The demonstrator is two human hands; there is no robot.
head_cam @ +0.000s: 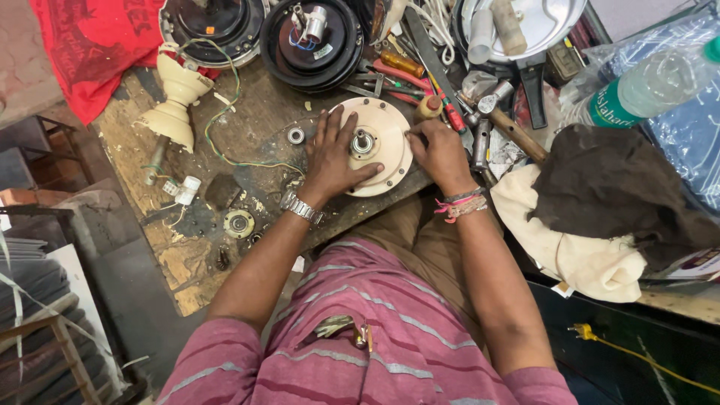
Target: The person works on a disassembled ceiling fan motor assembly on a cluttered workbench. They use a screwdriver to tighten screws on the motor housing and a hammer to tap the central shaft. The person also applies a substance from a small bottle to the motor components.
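Note:
A round cream motor housing [382, 161] with a metal shaft and bearing at its centre lies on the worn wooden bench [255, 112]. My left hand [334, 154] rests flat on its left side, fingers spread over the rim. My right hand [436, 150] is curled at the housing's right edge, fingers closed on something small I cannot make out. A wooden-handled tool [428, 107] stands just above that hand.
Two black round motor parts [311, 41] sit at the back, a cream fan canopy [176, 101] with green wire at left. A loose bearing [296, 136], screwdrivers [401, 67], a hammer [506, 124], cloths [600, 225] and a plastic bottle [645, 86] crowd the right.

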